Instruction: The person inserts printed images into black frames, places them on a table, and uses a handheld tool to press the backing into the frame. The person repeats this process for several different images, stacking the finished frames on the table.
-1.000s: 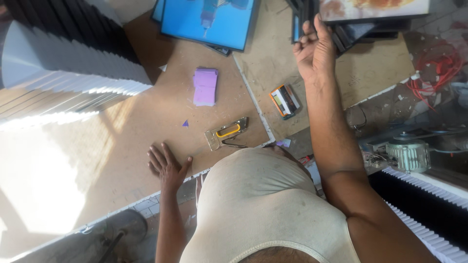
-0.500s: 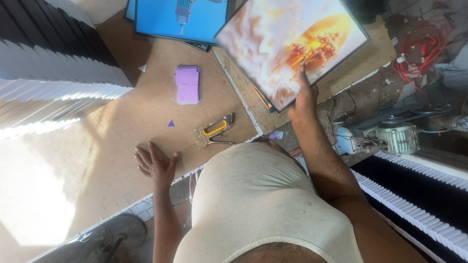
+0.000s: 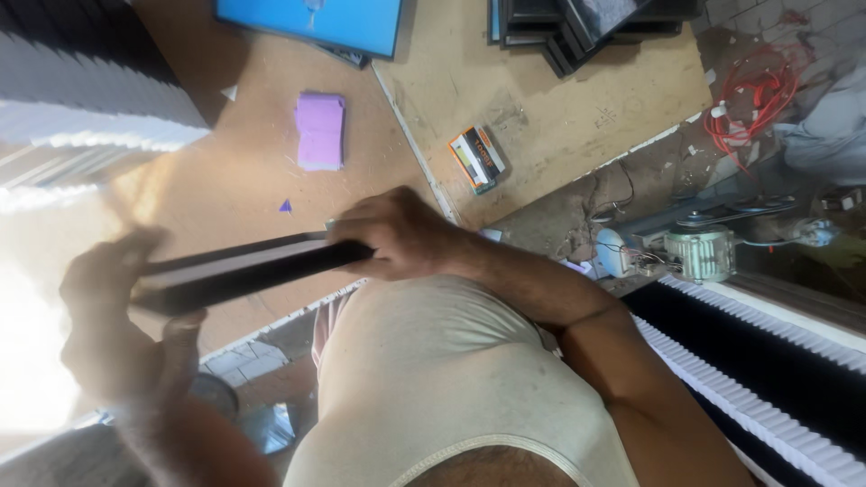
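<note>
Both hands are now gripping the dark framed picture (image 3: 244,271) edge-on at chest height, right hand (image 3: 397,236) clamping one end, blurred left hand (image 3: 117,316) pinching the other, having carried it down from the stack beyond the right hand.
</note>
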